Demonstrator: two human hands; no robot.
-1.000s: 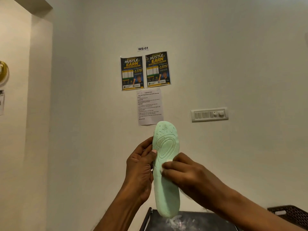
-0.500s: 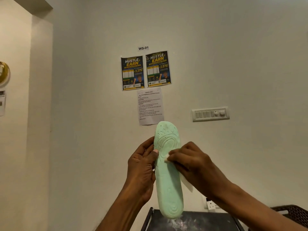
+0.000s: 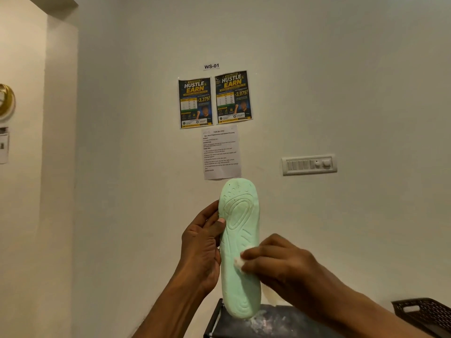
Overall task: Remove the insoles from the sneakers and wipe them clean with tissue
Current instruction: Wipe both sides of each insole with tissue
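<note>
A pale green insole point(image 3: 240, 230) stands upright in front of me, its patterned underside facing me. My left hand point(image 3: 202, 250) grips its left edge at mid-height, thumb on the front. My right hand point(image 3: 278, 267) presses a small wad of white tissue point(image 3: 239, 262) against the lower middle of the insole; a loose tail of tissue hangs below the hand. No sneakers are in view.
A dark table top point(image 3: 273, 323) lies below the insole. A dark woven basket point(image 3: 424, 313) sits at the lower right. The wall behind carries two posters point(image 3: 214, 100), a printed sheet point(image 3: 220, 152) and a switch panel point(image 3: 308, 164).
My right hand has slid the tissue down the insole from its upper middle to its lower middle. The left hand keeps its grip.
</note>
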